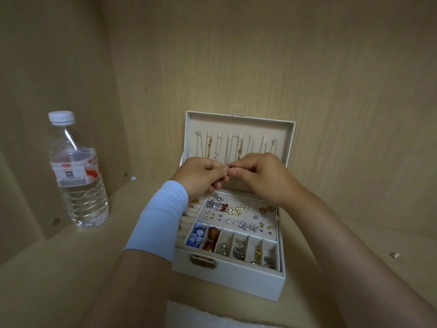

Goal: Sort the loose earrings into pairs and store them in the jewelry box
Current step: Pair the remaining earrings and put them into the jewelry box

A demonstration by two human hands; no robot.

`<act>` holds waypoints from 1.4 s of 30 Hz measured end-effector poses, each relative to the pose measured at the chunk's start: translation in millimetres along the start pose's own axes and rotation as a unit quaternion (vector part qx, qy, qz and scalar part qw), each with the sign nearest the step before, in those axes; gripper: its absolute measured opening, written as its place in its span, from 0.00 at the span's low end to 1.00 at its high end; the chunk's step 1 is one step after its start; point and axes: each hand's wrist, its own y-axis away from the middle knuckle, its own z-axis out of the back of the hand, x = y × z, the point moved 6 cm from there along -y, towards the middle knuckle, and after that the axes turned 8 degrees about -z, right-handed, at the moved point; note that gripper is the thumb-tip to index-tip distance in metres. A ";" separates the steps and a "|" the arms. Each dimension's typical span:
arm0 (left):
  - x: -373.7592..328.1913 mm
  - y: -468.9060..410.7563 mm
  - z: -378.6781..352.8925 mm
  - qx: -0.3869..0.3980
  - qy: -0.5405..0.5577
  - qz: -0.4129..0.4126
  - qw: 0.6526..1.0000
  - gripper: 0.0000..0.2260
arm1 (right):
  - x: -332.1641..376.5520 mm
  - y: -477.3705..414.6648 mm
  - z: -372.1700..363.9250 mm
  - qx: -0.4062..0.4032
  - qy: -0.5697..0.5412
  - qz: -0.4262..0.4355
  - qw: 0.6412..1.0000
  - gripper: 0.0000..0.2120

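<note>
A white jewelry box (227, 278) stands open on the wooden shelf, its lid upright with several necklaces hanging inside. My left hand (201, 176) and my right hand (262, 176) meet above the box's back edge. Both pinch a small red earring (230, 166) between their fingertips. More dark red shows under my left fingers. Below the hands, a perforated stud panel (257, 221) carries several silver, pearl, gold and red earrings (224, 206). The front row of compartments (269, 253) holds blue beads, amber pieces and metal earrings.
A clear water bottle (75, 171) with a white cap stands at the left near the cabinet's side wall. A small metal piece (395, 255) lies on the shelf at the right. The cabinet's back wall rises just behind the box lid.
</note>
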 end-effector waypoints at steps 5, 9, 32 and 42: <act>-2.1 0.5 -0.2 -0.017 0.020 -0.006 1.000 0.07 | -10.4 -1.6 2.9 -0.063 -0.046 -0.041 0.996 0.09; 4.3 -1.7 8.3 -0.074 0.018 0.028 0.997 0.07 | -18.2 -1.3 -6.6 -0.026 0.023 -0.060 0.998 0.09; -4.2 0.6 1.9 0.013 -0.138 0.039 0.990 0.11 | -10.3 -1.0 -0.6 -0.057 -0.014 -0.059 0.997 0.03; -2.5 -3.3 11.7 -0.063 -0.138 0.006 0.988 0.07 | -16.6 -0.3 -20.9 0.021 0.152 -0.044 0.987 0.04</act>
